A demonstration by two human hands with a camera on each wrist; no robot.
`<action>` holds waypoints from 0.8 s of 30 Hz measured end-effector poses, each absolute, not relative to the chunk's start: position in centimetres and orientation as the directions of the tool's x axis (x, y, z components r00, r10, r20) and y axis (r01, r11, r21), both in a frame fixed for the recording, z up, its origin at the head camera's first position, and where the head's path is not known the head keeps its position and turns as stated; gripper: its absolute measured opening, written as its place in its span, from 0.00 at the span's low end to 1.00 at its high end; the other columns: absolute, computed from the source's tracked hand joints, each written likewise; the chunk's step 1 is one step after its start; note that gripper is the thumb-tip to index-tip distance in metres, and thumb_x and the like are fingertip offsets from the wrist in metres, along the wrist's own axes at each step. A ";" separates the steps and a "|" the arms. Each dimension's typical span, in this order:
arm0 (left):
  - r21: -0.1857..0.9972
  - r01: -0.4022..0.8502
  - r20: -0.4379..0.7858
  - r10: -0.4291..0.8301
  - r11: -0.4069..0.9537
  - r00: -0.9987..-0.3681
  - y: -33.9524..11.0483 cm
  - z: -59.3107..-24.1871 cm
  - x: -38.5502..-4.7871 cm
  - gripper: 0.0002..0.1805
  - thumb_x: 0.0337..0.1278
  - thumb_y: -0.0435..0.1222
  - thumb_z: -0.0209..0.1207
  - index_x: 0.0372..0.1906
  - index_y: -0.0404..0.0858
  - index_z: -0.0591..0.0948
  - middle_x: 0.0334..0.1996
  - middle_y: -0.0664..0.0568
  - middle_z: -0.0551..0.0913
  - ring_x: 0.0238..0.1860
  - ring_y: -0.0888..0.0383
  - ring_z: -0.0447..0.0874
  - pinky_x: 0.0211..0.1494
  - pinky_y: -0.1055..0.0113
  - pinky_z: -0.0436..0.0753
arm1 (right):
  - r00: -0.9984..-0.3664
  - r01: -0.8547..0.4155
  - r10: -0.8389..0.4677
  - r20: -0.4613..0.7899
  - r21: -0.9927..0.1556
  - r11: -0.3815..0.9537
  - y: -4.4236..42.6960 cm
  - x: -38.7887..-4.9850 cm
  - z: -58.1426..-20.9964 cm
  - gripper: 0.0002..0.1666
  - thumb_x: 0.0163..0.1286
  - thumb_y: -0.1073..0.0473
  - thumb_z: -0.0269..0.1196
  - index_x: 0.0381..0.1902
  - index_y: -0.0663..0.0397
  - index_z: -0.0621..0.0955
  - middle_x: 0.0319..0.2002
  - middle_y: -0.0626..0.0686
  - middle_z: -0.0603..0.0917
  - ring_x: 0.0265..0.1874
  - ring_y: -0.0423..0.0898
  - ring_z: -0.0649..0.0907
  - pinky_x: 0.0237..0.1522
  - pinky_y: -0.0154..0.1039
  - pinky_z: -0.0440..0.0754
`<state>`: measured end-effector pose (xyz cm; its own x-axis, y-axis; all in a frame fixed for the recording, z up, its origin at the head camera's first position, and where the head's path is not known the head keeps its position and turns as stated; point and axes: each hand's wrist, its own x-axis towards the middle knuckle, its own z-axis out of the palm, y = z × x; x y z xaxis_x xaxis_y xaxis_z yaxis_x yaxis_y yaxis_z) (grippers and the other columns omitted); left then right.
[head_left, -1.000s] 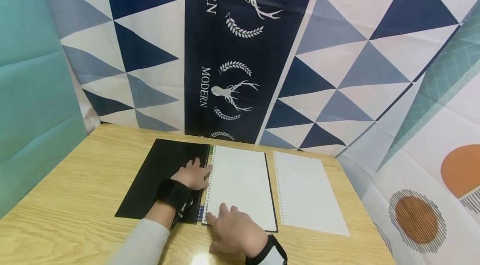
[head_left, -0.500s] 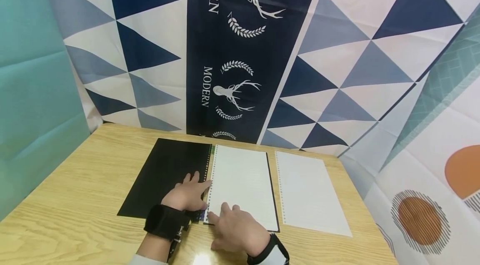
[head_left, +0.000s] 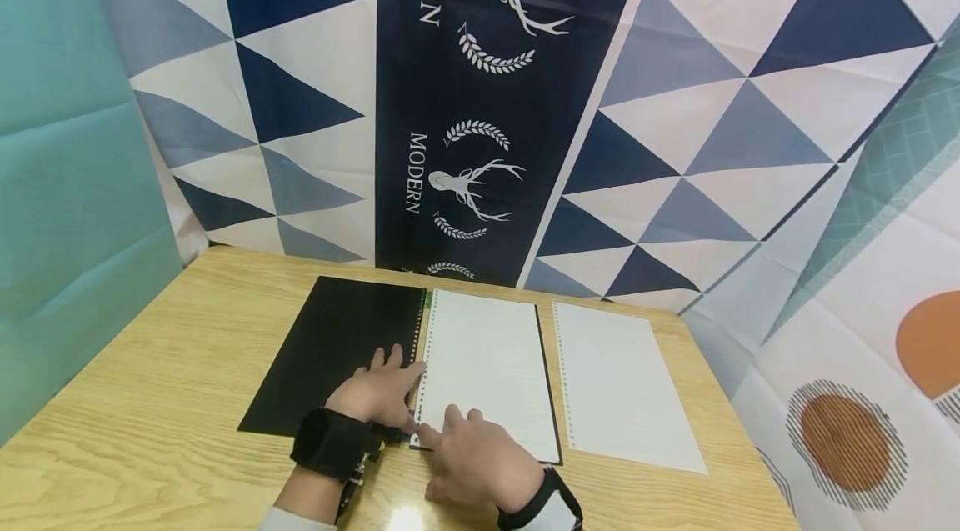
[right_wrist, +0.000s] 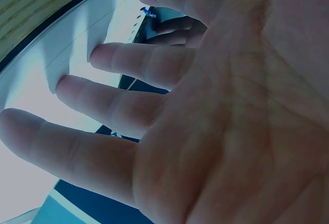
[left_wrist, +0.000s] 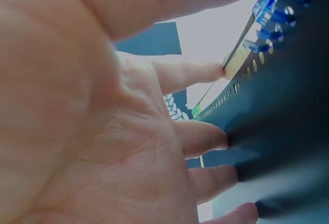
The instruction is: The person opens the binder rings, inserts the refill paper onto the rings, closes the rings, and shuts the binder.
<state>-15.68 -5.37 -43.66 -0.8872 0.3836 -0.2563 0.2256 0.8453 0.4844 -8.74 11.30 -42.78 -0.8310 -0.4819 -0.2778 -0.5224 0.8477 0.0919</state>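
Notebook: lies open flat (head_left: 465, 331) straight ahead of both hands, its binding running between them.
Black cover: beneath and beyond the left hand (head_left: 377, 396), its punched edge toward the right hand (head_left: 483, 458).
Paper stack: white, punched pages (head_left: 487, 364) beneath and beyond the right hand, with a dark edge along the outer side.
Blue rings: at the near end of the binding (left_wrist: 267, 3), by the left thumb; the pictures do not settle whether they are closed.
Green rings: at the binding's far end (head_left: 429, 299), well beyond both hands.
Left hand: fingers spread, tips on or just over the black cover; I cannot tell whether the thumb presses the blue rings.
Right hand: fingers spread, tips down on the paper stack, forefinger near the punched edge; it pinches nothing that shows.
Change: a second ago the left hand was farther up the binding; now its thumb is close to the right forefinger, while the right hand has hardly moved. Attention seems to be on the near-end rings.
Loose sheet: white, punched (head_left: 626, 381), beyond the right hand's outer side, apart from the notebook.
Table: pale wood (head_left: 150, 364), under everything and bare outside the left hand.
Patterned cloth: hangs beyond the hands (head_left: 450, 97).
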 end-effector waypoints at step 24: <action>0.522 0.324 -0.106 0.437 0.789 -0.893 -4.4 -41.3 -14.8 0.32 0.68 0.43 0.61 0.73 0.39 0.70 0.76 0.36 0.64 0.78 0.39 0.62 0.75 0.39 0.65 | -0.950 -0.297 -0.308 -0.047 -0.163 0.941 17.3 -10.6 -38.4 0.33 0.69 0.42 0.65 0.66 0.52 0.78 0.60 0.58 0.84 0.58 0.57 0.84 0.51 0.58 0.84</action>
<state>-14.78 -4.39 -41.28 -0.8933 0.4367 -0.1062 0.3238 0.7893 0.5217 -10.64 17.26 -38.43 -0.9503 -0.3077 -0.0471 -0.2966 0.9410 -0.1631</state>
